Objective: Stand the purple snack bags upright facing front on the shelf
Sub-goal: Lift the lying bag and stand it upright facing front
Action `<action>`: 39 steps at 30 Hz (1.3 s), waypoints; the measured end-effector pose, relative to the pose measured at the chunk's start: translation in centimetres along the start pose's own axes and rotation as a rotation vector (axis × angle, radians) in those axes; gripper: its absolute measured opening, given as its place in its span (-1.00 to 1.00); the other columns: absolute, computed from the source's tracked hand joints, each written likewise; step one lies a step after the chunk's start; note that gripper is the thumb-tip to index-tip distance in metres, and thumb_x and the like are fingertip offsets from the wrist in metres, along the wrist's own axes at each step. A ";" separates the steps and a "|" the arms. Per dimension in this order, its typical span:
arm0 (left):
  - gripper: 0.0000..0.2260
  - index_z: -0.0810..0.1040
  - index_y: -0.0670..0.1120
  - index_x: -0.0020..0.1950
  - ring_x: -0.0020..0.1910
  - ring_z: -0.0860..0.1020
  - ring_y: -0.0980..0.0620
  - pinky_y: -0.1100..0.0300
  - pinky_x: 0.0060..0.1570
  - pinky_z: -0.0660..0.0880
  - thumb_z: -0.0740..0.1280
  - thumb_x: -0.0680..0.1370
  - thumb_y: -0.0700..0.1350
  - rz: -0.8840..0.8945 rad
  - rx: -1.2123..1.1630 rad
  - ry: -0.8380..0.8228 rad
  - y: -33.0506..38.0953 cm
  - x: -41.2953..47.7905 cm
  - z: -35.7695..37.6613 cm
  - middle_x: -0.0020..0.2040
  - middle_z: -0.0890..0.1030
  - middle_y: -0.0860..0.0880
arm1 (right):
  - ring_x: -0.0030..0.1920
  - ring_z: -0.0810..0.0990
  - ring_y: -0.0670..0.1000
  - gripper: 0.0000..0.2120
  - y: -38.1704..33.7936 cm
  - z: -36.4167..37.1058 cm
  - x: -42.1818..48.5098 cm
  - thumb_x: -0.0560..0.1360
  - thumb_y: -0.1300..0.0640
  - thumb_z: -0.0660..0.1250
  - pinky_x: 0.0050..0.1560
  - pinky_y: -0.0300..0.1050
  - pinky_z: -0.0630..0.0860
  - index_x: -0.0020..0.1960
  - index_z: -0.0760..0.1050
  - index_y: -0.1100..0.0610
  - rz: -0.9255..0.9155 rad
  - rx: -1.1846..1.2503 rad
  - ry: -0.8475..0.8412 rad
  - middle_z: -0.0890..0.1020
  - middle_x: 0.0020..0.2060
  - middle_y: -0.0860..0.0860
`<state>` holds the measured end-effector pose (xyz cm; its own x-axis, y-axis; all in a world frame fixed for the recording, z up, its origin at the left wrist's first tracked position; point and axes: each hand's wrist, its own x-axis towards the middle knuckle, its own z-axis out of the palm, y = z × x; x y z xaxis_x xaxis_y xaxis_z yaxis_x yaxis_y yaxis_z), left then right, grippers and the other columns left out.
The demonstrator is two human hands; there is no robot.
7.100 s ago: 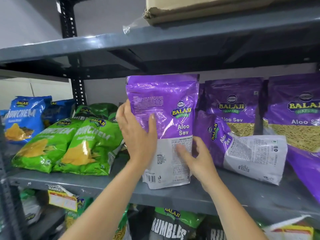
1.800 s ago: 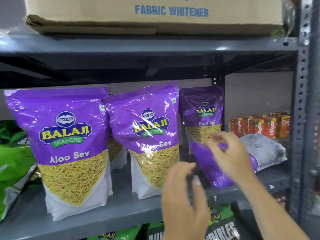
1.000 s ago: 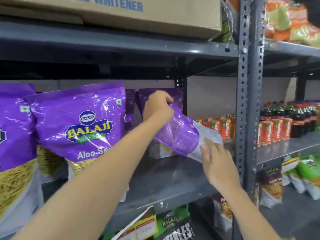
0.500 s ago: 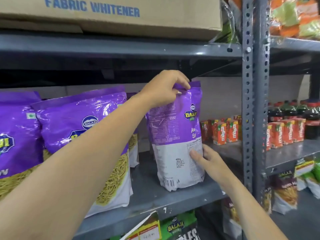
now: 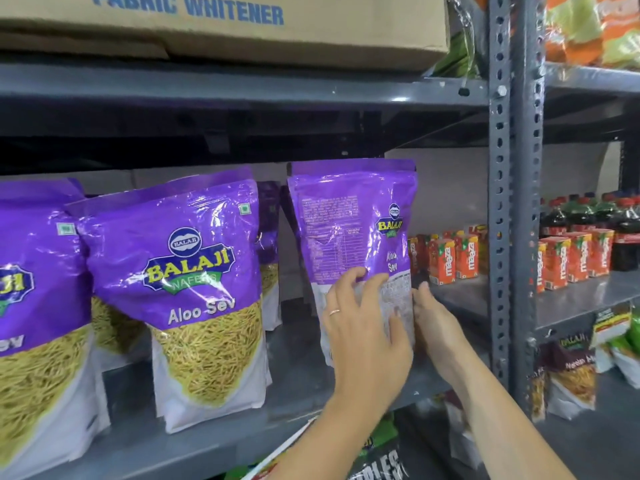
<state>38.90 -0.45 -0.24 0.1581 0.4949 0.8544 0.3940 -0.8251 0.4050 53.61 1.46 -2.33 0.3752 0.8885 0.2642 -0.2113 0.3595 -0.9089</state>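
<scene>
A purple Aloo Sev bag (image 5: 349, 223) stands upright at the right end of the grey shelf (image 5: 304, 379), its printed back side toward me. My left hand (image 5: 363, 327) lies flat on its white lower part, and my right hand (image 5: 433, 320) presses its right edge. Left of it, two purple bags stand with fronts facing out: one in the middle (image 5: 194, 292) and one at the left edge (image 5: 31, 327). More purple bags (image 5: 270, 244) stand behind them, mostly hidden.
A cardboard box (image 5: 221, 22) marked FABRIC WHITENER sits on the shelf above. A perforated grey upright (image 5: 512, 202) stands just right of my hands. Juice cartons (image 5: 446, 258) and dark bottles (image 5: 588, 216) fill the shelves to the right. Snack bags (image 5: 568, 372) sit below.
My left hand has dropped from the bag's top edge to its lower white part. My right hand has shifted to the bag's right edge. The bag stays upright, back side showing.
</scene>
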 end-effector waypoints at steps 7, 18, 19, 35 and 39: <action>-0.55 0.41 -0.02 0.33 0.42 0.28 0.04 0.02 0.43 0.25 0.34 0.48 0.08 -0.108 -0.211 0.022 -0.5 0.4 0.6 0.41 0.31 0.00 | 0.00 0.71 0.01 -0.81 -0.5 0.9 -1.9 0.54 0.12 0.30 -0.04 -0.07 0.62 -0.02 0.69 -0.04 -0.215 -0.193 0.150 0.76 -0.06 -0.04; -0.44 0.49 -0.02 0.15 0.20 0.50 -0.06 -0.12 0.24 0.42 0.51 0.29 0.23 -0.400 -0.318 0.253 -2.3 1.9 -0.1 0.17 0.48 -0.01 | 0.08 0.56 -0.16 -0.80 -0.6 3.4 -5.1 0.43 0.22 0.45 0.15 -0.14 0.48 -0.19 0.66 -0.09 -0.541 -0.492 0.178 0.55 0.03 -0.06; -0.52 0.53 -0.02 0.11 0.14 0.54 -0.03 -0.11 0.22 0.45 0.52 0.31 0.19 -0.397 -0.359 0.270 -2.9 2.0 -0.2 0.12 0.54 0.02 | 0.10 0.56 -0.18 -0.81 -0.9 3.3 -4.9 0.43 0.20 0.45 0.16 -0.13 0.48 -0.16 0.66 -0.10 -0.523 -0.478 0.174 0.56 0.05 -0.08; -0.75 0.30 -0.03 0.21 0.34 0.47 -0.22 -0.20 0.41 0.32 0.27 0.60 -0.02 -0.610 -0.914 -0.044 -7.0 4.6 1.8 0.32 0.50 -0.25 | 0.00 0.62 -0.31 -0.34 -0.8 0.8 -2.7 0.07 -0.10 0.62 -0.15 -0.46 0.53 0.11 0.46 -0.26 -0.370 -0.438 0.016 0.66 -0.01 -0.37; -0.56 0.32 -0.07 0.19 0.23 0.53 -0.12 -0.07 0.35 0.38 0.25 0.45 0.17 -0.587 -0.876 -0.155 -5.8 5.2 3.2 0.14 0.56 -0.07 | 0.00 0.64 -0.28 -0.36 -1.4 -0.7 -2.3 0.10 -0.07 0.61 -0.15 -0.39 0.56 0.13 0.46 -0.24 -0.369 -0.450 0.050 0.67 -0.03 -0.35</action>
<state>40.30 7.74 0.85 0.2932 0.8570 0.4238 -0.3333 -0.3238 0.8855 53.71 -1.32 -1.89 0.3957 0.7092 0.5834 0.3417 0.4760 -0.8104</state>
